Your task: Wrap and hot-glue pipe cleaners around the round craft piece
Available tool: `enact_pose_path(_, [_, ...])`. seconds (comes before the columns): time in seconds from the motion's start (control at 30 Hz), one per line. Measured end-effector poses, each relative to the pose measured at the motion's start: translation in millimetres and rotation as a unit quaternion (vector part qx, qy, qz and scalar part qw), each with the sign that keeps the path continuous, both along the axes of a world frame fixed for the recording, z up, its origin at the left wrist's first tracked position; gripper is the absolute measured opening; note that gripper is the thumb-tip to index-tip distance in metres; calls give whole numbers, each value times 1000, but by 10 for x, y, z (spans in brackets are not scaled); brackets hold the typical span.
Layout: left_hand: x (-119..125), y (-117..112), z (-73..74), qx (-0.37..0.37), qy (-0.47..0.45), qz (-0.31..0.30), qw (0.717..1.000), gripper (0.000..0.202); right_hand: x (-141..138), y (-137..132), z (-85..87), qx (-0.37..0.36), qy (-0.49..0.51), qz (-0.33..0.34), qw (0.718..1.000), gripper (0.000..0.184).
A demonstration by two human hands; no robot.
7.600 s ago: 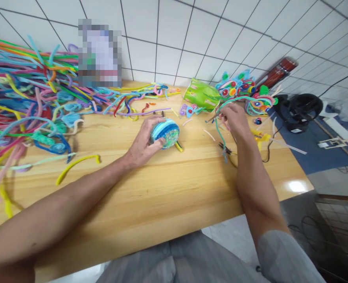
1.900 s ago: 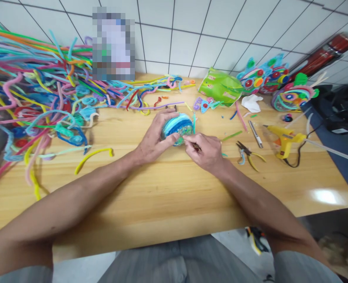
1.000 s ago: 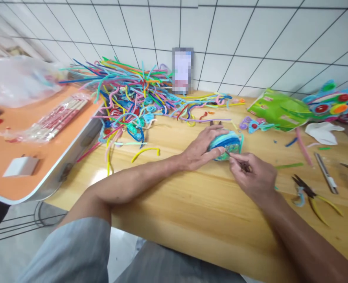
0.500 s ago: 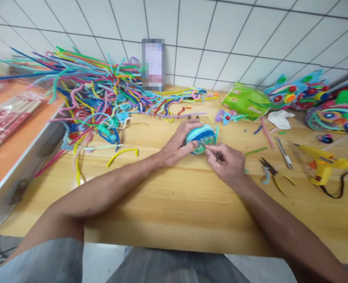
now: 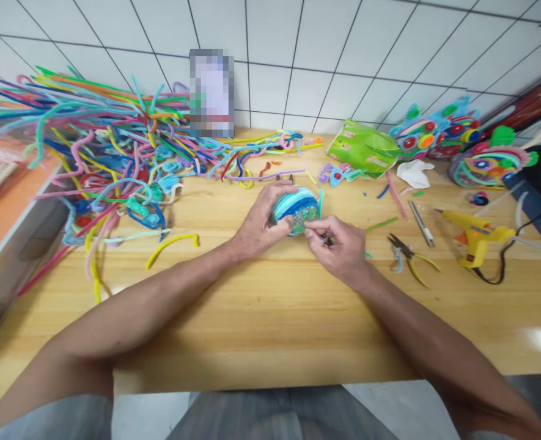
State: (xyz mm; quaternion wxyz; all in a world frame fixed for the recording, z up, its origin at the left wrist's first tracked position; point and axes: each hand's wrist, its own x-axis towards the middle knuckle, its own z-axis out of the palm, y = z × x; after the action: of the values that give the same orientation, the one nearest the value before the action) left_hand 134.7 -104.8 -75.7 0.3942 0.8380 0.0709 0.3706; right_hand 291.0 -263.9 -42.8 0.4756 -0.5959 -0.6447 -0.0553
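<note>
My left hand (image 5: 263, 219) is wrapped round the left side of a round craft piece (image 5: 300, 201), banded in blue, turquoise and white fuzzy strips with a glittery green patch in front. The thumb presses on its near face. My right hand (image 5: 338, 245) is closed in a pinch at the piece's lower right edge, gripping a thin, dark tool whose kind I cannot make out; the fingers hide most of it. A turquoise pipe cleaner end (image 5: 321, 198) sticks up at the right of the piece.
A heap of coloured pipe cleaners (image 5: 128, 153) spreads over the left back. Rightward lie pliers (image 5: 408, 253), a craft knife (image 5: 421, 223), a yellow hot glue gun (image 5: 474, 235), a green packet (image 5: 362, 150) and finished fuzzy figures (image 5: 490, 162). A phone (image 5: 211, 91) leans on the tiled wall.
The camera view has turned slightly right, so everything sits further left. Both hands keep their hold on the piece; the right fingertips stay at its lower right edge.
</note>
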Motion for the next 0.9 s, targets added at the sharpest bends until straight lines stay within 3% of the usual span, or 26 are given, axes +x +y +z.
enact_pose_path(0.9, [-35, -33, 44, -23, 21, -5, 999, 54, -27, 16, -11, -30, 61, 2, 998, 9])
